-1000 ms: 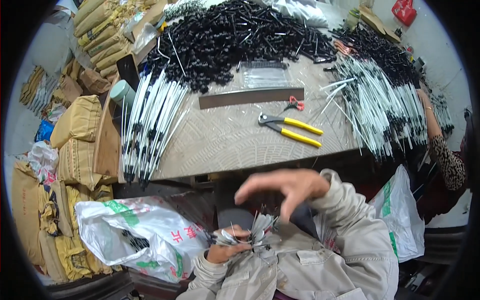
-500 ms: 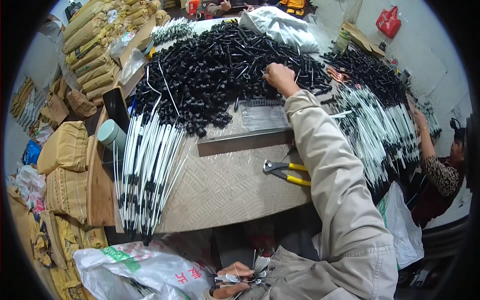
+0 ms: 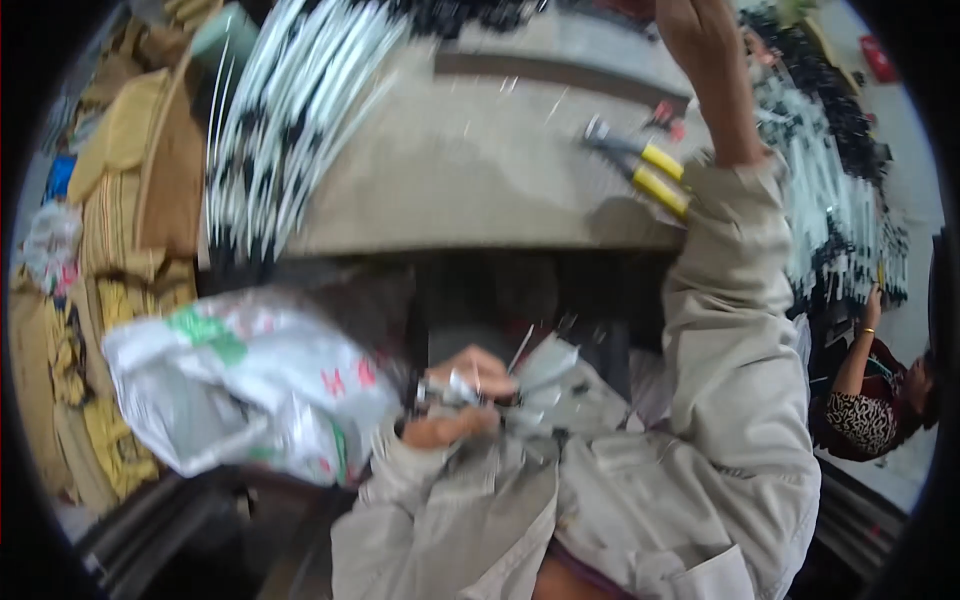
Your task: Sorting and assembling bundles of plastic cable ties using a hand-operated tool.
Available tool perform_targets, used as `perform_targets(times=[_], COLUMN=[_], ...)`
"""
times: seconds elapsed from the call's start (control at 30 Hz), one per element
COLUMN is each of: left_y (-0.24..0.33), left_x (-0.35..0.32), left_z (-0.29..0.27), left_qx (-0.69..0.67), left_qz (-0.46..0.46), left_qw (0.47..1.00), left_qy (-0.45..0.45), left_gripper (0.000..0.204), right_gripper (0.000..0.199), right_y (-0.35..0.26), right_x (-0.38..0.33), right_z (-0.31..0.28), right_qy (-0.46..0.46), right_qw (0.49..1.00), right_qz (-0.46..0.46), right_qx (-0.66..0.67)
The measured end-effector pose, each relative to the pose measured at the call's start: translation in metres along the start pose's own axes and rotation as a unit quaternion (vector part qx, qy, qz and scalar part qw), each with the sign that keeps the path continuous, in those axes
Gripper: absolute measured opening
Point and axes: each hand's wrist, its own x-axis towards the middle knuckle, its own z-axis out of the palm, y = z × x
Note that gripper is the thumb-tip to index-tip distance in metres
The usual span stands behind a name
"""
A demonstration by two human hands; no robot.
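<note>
Close to my body, my left hand is closed around several thin white and dark pieces that stick out to its right; motion blur hides their exact kind. My right arm stretches far forward over the table, and my right hand reaches the top edge of the picture, its fingers blurred and partly cut off. Below it lie pincers with yellow handles and dark jaws. A long metal tray sits just left of this hand. Black plastic parts lie beyond the tray.
White-and-black rods fan over the table's left edge, and more white rods lie at the right. A white plastic bag is at my left. Stacked tan sacks stand far left. A co-worker sits at the right.
The view has tipped downward, so the table appears higher and more of my body shows. My right hand has shifted rightward from the black pile. My left hand still holds its pieces.
</note>
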Motion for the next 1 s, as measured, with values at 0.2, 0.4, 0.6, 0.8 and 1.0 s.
perform_targets(times=[0.2,0.4,0.6,0.8,1.0], left_y=[0.009,0.008,0.016,0.012,0.010], left_x=[-0.002,-0.017,-0.026,-0.020,-0.017], left_z=[0.017,0.036,0.054,0.052,0.064], left_qx=[0.038,-0.047,-0.051,0.057,0.119], left_qz=[0.026,-0.074,-0.020,0.054,0.067], left_qw=[0.999,0.995,0.995,0.996,0.986], left_qy=[0.014,0.045,0.080,0.031,0.092], left_gripper=[0.032,0.034,0.036,0.034,0.026], right_gripper=[0.036,0.036,0.045,0.075,0.065], right_y=[-0.151,-0.178,-0.199,-0.208,-0.229], right_x=[-0.121,-0.143,-0.185,-0.250,-0.246], right_z=[0.011,-0.001,-0.002,0.013,0.006], right_qy=[-0.361,-0.227,-0.255,-0.089,-0.112], right_qw=[0.918,0.931,0.736,0.679,0.764], right_qz=[-0.155,-0.263,0.148,0.266,0.297], right_qx=[0.056,0.114,0.609,0.678,0.561])
